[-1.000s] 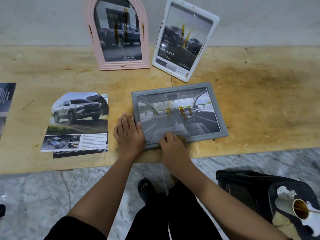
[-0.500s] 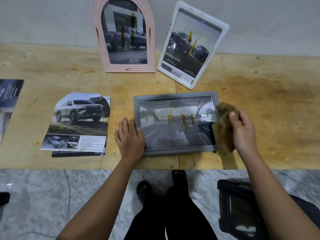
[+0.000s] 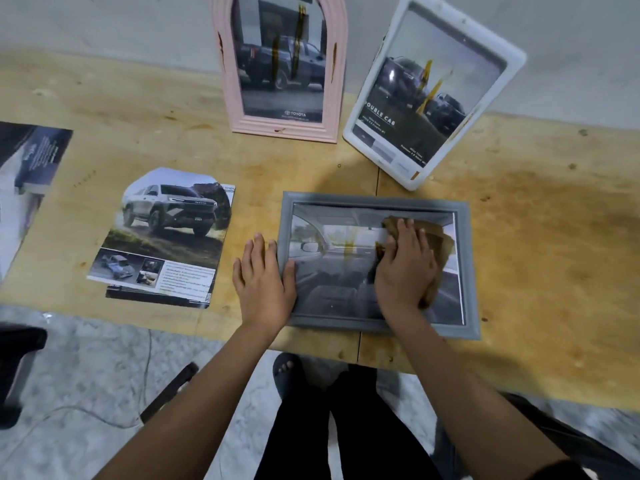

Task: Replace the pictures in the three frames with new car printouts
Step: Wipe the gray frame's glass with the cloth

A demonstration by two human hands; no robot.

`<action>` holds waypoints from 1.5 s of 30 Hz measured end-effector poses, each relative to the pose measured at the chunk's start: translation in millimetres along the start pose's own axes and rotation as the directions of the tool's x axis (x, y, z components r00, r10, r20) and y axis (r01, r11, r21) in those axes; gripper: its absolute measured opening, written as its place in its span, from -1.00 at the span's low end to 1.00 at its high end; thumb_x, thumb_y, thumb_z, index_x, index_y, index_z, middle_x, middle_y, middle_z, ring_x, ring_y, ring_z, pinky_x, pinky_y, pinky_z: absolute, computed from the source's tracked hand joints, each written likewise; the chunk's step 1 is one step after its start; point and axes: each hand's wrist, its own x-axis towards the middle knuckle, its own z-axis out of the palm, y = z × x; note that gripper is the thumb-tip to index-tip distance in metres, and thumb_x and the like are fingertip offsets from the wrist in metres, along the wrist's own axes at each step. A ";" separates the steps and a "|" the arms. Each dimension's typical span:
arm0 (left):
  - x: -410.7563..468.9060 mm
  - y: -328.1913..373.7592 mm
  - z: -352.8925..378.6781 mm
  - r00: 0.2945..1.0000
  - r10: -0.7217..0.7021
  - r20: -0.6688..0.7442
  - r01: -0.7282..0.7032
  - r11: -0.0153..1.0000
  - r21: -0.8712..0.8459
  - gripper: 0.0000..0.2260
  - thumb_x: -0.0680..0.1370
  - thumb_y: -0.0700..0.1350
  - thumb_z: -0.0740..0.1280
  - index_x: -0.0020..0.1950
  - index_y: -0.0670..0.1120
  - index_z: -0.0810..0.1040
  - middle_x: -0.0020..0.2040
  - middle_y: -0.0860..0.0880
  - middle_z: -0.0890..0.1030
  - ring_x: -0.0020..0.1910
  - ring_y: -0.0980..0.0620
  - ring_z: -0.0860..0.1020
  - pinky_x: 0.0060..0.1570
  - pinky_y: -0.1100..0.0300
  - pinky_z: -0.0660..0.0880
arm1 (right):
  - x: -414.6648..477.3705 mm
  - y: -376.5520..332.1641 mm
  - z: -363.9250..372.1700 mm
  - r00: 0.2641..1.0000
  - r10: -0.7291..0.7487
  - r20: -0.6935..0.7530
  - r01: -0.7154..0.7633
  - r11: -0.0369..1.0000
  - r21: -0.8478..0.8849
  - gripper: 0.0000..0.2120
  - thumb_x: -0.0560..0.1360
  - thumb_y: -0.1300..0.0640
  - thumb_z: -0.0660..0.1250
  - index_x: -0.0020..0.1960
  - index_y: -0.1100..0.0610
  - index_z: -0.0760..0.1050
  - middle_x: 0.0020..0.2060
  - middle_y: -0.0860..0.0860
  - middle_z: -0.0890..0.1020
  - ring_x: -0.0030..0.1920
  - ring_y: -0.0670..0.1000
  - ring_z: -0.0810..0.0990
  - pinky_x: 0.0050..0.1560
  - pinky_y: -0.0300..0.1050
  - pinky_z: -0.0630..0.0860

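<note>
Far left: one dark brochure (image 3: 31,161) lies flat and runs off the picture's edge. Bare plywood tabletop (image 3: 540,244) separates it from the next item.

SUV printout (image 3: 166,233) lies flat on a second dark sheet (image 3: 156,298); the stack's near edge sits close to the table's front edge. That makes three loose sheets.

Left hand (image 3: 265,278): palm down, fingers straight and together. The thumb lies on the left rail of the grey frame (image 3: 374,199) and the other fingers on the wood just beside it. It grips nothing. Only a narrow strip of table lies between this hand and the printout.

Three frames, each holding a car picture:
- Pink arched frame (image 3: 284,132) stands upright against the wall and holds a dark pickup picture. Brown streaks show on its glass.
- Grey frame lies flat and holds a cabin-interior picture. Its near rail is close to the front edge, and a board seam runs under it.
- White frame (image 3: 515,60) leans tilted against the wall and holds a "Double Cab" picture. Its low corner is near the grey frame's far rail, not touching.

Right hand (image 3: 405,265): palm down on the grey frame's glass, fingers nearly straight, pressing one brown cloth (image 3: 441,240) flat.

The widest open stretch of stained wood lies right of the grey frame.
</note>
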 end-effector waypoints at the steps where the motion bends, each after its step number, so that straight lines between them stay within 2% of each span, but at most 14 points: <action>1: -0.5 0.1 -0.4 1.000 0.000 0.004 0.000 1.000 -0.003 -0.49 0.62 0.14 -0.05 0.48 -0.10 0.20 0.54 -0.07 0.09 0.53 -0.02 -0.02 0.46 0.00 -0.15 | -0.8 -5.8 4.4 1.000 -0.017 0.022 0.017 1.000 0.004 -0.62 0.62 0.10 0.07 0.42 0.10 0.32 0.43 0.02 0.33 0.47 0.07 0.19 0.42 0.07 0.06; 6: -0.8 1.7 -0.8 1.000 0.003 0.007 -0.003 1.000 -0.009 -0.39 0.55 0.20 -0.18 0.48 -0.09 0.19 0.54 -0.06 0.08 0.53 -0.02 -0.04 0.45 0.02 -0.17 | -9.2 -35.1 28.3 0.926 -0.270 0.265 0.290 0.956 -0.037 -0.57 0.61 0.06 -0.02 0.47 0.08 0.23 0.48 0.00 0.24 0.50 0.02 0.12 0.44 -0.01 -0.05; 11: -1.5 2.1 -1.4 1.000 -0.012 0.002 0.013 1.000 -0.017 -0.36 0.52 0.21 -0.20 0.47 -0.09 0.22 0.54 -0.07 0.09 0.53 -0.03 -0.03 0.45 -0.03 -0.15 | -5.9 -8.4 6.5 0.538 -0.663 0.521 0.687 0.703 0.184 -0.52 0.55 -0.07 -0.05 0.35 0.00 0.43 0.36 -0.12 0.43 0.40 -0.08 0.33 0.35 -0.18 0.06; 15: -2.1 3.5 -2.7 1.000 -0.022 0.022 0.022 0.999 -0.023 -0.39 0.53 0.18 -0.18 0.49 -0.07 0.19 0.55 -0.04 0.05 0.53 0.00 -0.05 0.45 -0.03 -0.21 | 14.0 21.5 -23.0 0.392 -0.714 0.579 0.633 0.667 0.393 -0.64 0.56 -0.06 0.06 0.15 -0.05 0.58 0.16 -0.14 0.61 0.23 -0.11 0.51 0.23 -0.07 0.32; 18: -3.0 4.3 -3.6 0.999 -0.035 0.032 0.036 0.999 -0.039 -0.44 0.55 0.14 -0.12 0.49 -0.06 0.18 0.55 -0.02 0.03 0.53 0.03 -0.07 0.44 -0.01 -0.25 | 23.0 42.9 -45.2 0.357 -0.751 0.556 0.586 0.644 0.492 -0.58 0.59 -0.10 0.06 -0.20 0.05 0.61 -0.30 -0.07 0.65 -0.22 -0.04 0.61 -0.11 0.01 0.49; 22: -4.1 3.6 -2.9 1.000 -0.030 0.005 0.030 0.998 -0.060 -0.37 0.51 0.21 -0.19 0.49 -0.04 0.19 0.55 0.00 0.05 0.53 0.04 -0.06 0.44 0.00 -0.25 | 46.6 38.0 -66.4 0.405 -0.515 0.756 0.287 0.856 0.430 -0.63 0.46 -0.08 0.20 -0.50 -0.04 0.35 -0.55 -0.10 0.42 -0.48 -0.15 0.37 -0.30 -0.07 0.33; 25: -4.3 2.5 -1.2 1.000 -0.023 -0.017 0.022 0.997 -0.080 -0.36 0.50 0.22 -0.19 0.48 -0.03 0.23 0.55 0.00 0.08 0.53 0.05 -0.04 0.46 -0.02 -0.22 | 63.5 1.5 -64.3 0.712 -0.336 0.616 -0.079 0.834 0.546 -0.69 0.49 0.02 0.21 -0.42 0.04 0.43 -0.46 -0.07 0.48 -0.36 -0.08 0.44 -0.18 -0.09 0.36; 27: -5.2 1.9 -1.3 0.999 -0.022 -0.033 0.019 0.996 -0.086 -0.38 0.51 0.23 -0.17 0.47 -0.02 0.24 0.54 0.01 0.09 0.53 0.06 -0.04 0.46 0.01 -0.22 | 69.2 -29.5 -51.4 0.863 -0.292 0.412 -0.025 0.790 0.613 -0.73 0.58 0.10 0.17 -0.22 0.15 0.53 -0.31 0.03 0.56 -0.23 0.01 0.51 -0.10 -0.08 0.41; 30: -5.3 0.7 -1.5 0.998 -0.025 -0.055 0.019 0.995 -0.093 -0.40 0.51 0.23 -0.14 0.45 0.00 0.27 0.54 0.02 0.12 0.52 0.07 -0.02 0.45 0.04 -0.21 | 54.8 -59.1 -14.3 0.751 -0.527 0.397 0.356 0.830 0.429 -0.74 0.60 0.03 0.10 0.14 0.05 0.52 0.03 0.02 0.61 0.07 0.05 0.54 0.08 -0.04 0.45; 33: -5.9 1.6 -0.8 0.997 -0.030 -0.067 0.024 0.995 -0.097 -0.41 0.51 0.22 -0.12 0.45 0.00 0.28 0.53 0.02 0.14 0.52 0.06 0.01 0.46 0.02 -0.17 | 25.3 -47.5 23.0 0.504 -0.635 0.585 0.698 0.699 0.158 -0.63 0.62 -0.03 0.01 0.38 -0.02 0.35 0.40 -0.03 0.38 0.47 -0.04 0.18 0.45 0.02 0.02; 35: -5.3 1.7 -0.6 0.998 -0.029 -0.059 0.024 0.995 -0.092 -0.41 0.51 0.22 -0.13 0.46 0.00 0.27 0.53 0.02 0.13 0.52 0.06 0.01 0.46 0.02 -0.18 | 19.7 -29.6 20.0 0.434 -0.672 0.600 0.762 0.629 0.153 -0.57 0.61 -0.08 -0.05 0.42 -0.04 0.31 0.43 -0.06 0.34 0.49 -0.12 0.10 0.46 -0.09 -0.08; 40: -3.9 2.1 -1.5 0.999 -0.030 -0.037 0.026 0.995 -0.100 -0.49 0.56 0.14 -0.03 0.46 -0.01 0.25 0.53 0.02 0.13 0.52 0.05 0.01 0.46 0.01 -0.18 | 28.5 37.1 -42.3 0.228 -0.747 0.624 0.695 0.574 0.433 -0.54 0.51 -0.13 0.01 0.11 0.02 0.60 0.14 -0.05 0.62 0.16 -0.17 0.48 0.24 -0.28 0.17; 42: -4.9 2.9 -2.2 0.999 -0.027 -0.040 0.023 0.995 -0.101 -0.49 0.55 0.14 -0.03 0.46 -0.02 0.26 0.53 0.01 0.14 0.52 0.04 0.02 0.46 0.00 -0.16 | 43.4 53.1 -67.3 0.272 -0.718 0.641 0.581 0.653 0.486 -0.60 0.49 -0.10 0.09 -0.18 0.08 0.64 -0.24 -0.08 0.67 -0.19 -0.14 0.56 -0.04 -0.29 0.35; 45: -5.4 3.7 -3.8 0.999 -0.020 -0.047 0.016 0.995 -0.094 -0.47 0.55 0.14 -0.04 0.46 -0.05 0.28 0.53 -0.01 0.16 0.52 0.02 0.04 0.46 -0.02 -0.13 | 69.9 50.2 -92.3 0.621 -0.581 0.526 0.333 0.803 0.493 -0.67 0.43 -0.11 0.15 -0.47 -0.04 0.36 -0.57 -0.10 0.45 -0.51 -0.16 0.38 -0.38 -0.24 0.30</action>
